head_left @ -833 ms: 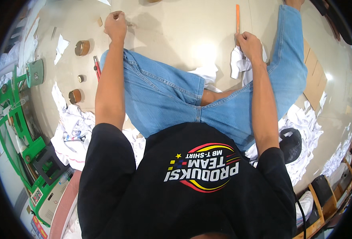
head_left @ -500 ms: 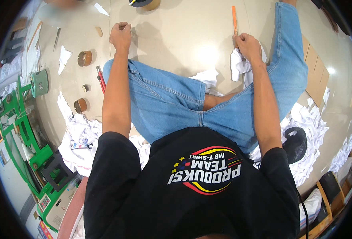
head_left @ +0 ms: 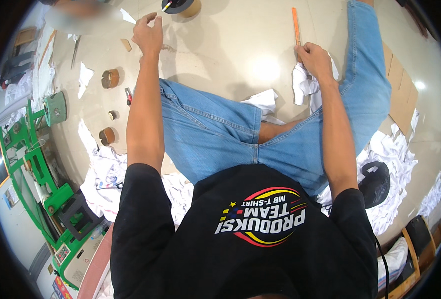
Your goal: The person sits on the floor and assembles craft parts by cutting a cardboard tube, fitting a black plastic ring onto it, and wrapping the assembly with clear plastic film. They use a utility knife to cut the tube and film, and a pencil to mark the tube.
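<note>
My left hand (head_left: 148,34) is raised above the floor at the upper left, thumb and forefinger a little apart, with nothing visible between them. Just beyond its fingertips is a thin pale stick (head_left: 167,6) with a dark and yellow end, beside a round black-topped tan container (head_left: 186,9). My right hand (head_left: 314,57) is closed, its fingertips pinching the near end of a narrow orange strip (head_left: 295,25) that points away from me. Crumpled white cloth (head_left: 302,87) lies just below that hand, between my legs.
Brown tape rolls (head_left: 110,78), a red cutter (head_left: 128,96) and scissors (head_left: 75,52) lie on the floor at left. Green machinery (head_left: 36,184) stands beyond them. White scraps (head_left: 390,169), a black bag (head_left: 375,184) and cardboard (head_left: 400,87) are at right.
My left hand has moved up and away from me, toward the thin stick, and its fingers have parted. The right hand keeps its place at the orange strip. The whole view has shifted slightly.
</note>
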The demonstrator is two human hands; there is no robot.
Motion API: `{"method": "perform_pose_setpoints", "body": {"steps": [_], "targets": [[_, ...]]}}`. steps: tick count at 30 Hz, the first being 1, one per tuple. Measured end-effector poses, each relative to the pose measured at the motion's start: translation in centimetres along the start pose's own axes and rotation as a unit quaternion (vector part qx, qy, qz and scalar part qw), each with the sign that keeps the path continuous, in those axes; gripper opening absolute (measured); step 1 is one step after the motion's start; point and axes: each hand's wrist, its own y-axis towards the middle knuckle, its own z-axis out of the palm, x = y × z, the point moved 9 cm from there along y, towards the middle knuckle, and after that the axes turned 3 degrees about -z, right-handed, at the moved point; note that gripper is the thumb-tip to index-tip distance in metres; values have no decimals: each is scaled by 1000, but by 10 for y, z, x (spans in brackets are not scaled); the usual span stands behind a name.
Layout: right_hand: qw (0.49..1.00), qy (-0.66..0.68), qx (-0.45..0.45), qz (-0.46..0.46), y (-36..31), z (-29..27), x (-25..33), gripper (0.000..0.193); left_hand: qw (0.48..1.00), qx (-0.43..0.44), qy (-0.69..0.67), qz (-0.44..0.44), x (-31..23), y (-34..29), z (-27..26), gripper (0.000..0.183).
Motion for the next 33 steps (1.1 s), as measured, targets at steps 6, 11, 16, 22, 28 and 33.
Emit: {"method": "perform_pose_setpoints", "body": {"steps": [6,11,16,22,28,33], "targets": [[1000,5,4,5,-1,-2,0,43,989,59,124,45,-33,28,17,26],[1000,7,6,-1,-1,-2,4,43,985,73,149,37,-24,32,23,25],[1000,12,3,-10,0,-1,0,43,988,71,130,37,-31,26,25,27],[1000,7,-1,-13,-3,-3,6,44,990,70,121,28,-28,21,23,30],[1000,5,3,-12,-1,-3,3,44,994,60,88,17,-22,21,17,33],[1000,6,5,-10,0,0,4,44,993,58,104,20,-18,20,12,33]]}}
